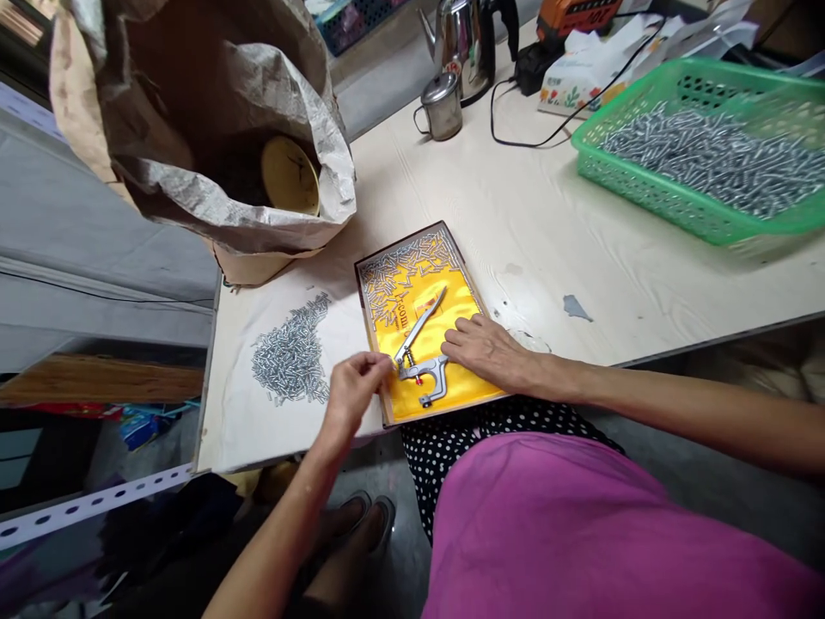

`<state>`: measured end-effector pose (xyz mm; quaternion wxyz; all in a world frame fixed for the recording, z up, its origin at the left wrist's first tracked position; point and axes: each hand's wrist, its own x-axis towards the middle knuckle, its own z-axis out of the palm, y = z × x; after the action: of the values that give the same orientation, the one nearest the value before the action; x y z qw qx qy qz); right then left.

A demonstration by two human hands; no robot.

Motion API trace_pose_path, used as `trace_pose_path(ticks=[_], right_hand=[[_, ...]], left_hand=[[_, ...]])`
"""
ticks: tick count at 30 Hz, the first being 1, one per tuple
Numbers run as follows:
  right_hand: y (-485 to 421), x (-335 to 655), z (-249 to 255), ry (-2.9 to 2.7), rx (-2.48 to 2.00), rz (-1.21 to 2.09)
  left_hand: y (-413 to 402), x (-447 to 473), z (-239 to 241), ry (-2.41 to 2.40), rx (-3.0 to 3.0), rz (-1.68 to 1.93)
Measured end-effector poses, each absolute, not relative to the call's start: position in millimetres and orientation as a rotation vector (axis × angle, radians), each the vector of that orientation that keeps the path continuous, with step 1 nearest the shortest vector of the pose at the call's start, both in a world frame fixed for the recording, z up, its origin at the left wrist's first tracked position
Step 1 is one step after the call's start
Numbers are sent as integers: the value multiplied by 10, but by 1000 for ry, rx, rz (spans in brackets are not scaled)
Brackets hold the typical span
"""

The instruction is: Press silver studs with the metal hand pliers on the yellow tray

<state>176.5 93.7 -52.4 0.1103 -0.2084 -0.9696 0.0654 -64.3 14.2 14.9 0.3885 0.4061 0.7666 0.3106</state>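
A shallow box (377, 361) lined with yellow cloth lies at the table's near edge, with several small silver metal pieces (403, 275) heaped in its far half. A metal hand press tool (422, 352) rests on the cloth. My left hand (354, 391) is closed in a pinch at the tool's jaw; what it pinches is too small to name. My right hand (490, 348) lies flat on the cloth and the tool's body, fingers stretched out. A loose pile of the same silver pieces (293, 352) sits on the table just left of the box.
A green plastic basket (593, 159) full of silver pieces stands at the far right. A large crumpled paper sack (212, 129) stands at the far left. A small steel mug (442, 105), a kettle (464, 39), a black cable (547, 133) and a tissue box (580, 73) are at the back.
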Motion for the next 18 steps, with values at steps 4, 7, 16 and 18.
trace_pose_path(ticks=[4, 7, 16, 18], right_hand=[[993, 1717, -464, -2907, -625, 177], [991, 1707, -451, -2914, -648, 175], [958, 1720, -433, -2922, -680, 182], [959, 1720, -431, -2921, -675, 193]], left_hand=[[-54, -258, 76, 1858, 794, 804], [-87, -187, 17, 1888, 729, 758], [-123, -150, -62, 1935, 736, 699], [-138, -131, -63, 1952, 752, 692]])
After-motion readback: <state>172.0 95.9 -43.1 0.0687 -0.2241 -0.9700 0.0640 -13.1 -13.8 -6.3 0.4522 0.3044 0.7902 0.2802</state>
